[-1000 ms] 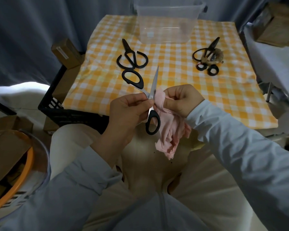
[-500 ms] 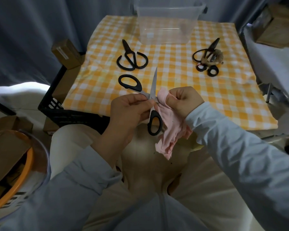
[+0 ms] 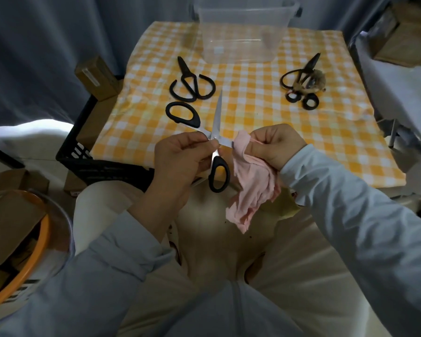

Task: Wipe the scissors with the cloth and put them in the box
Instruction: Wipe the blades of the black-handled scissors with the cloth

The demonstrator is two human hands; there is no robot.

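Note:
My left hand (image 3: 180, 156) pinches a pair of black-handled scissors (image 3: 216, 117) at the pivot, blades spread wide apart above my lap. One blade points up over the table; the other runs right into a pink cloth (image 3: 250, 181). My right hand (image 3: 275, 144) grips that cloth, wrapped round the blade's end, and the rest of the cloth hangs down. A clear plastic box (image 3: 243, 30) stands at the table's far edge.
Black iron scissors (image 3: 190, 81) lie on the yellow checked tablecloth (image 3: 253, 110) at the left. More dark scissors (image 3: 301, 81) lie in a pile at the right. A black crate (image 3: 88, 152) sits beside the table on the left, cardboard boxes around it.
The scissors have opened wider: the upper handle swung left and the lower blade turned right. My right hand with the cloth slid rightward along that blade.

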